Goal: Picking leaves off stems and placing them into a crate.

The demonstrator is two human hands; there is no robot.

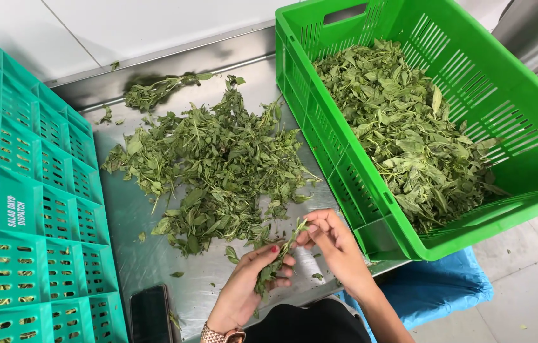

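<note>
My left hand (246,286) grips the lower part of a leafy green herb sprig (279,259) over the front of the steel table. My right hand (334,244) pinches the upper end of the same sprig with its fingertips. Just beyond both hands a loose pile of herb sprigs (211,165) is spread across the steel table (126,216). To the right, a bright green slatted crate (523,121) sits tilted at the table's edge, filled with picked herb leaves (402,127).
A stack of teal plastic crates (27,209) stands along the left side. A dark phone (150,314) lies at the table's front edge. A blue plastic bag (437,286) hangs below the green crate above a tiled floor (536,279).
</note>
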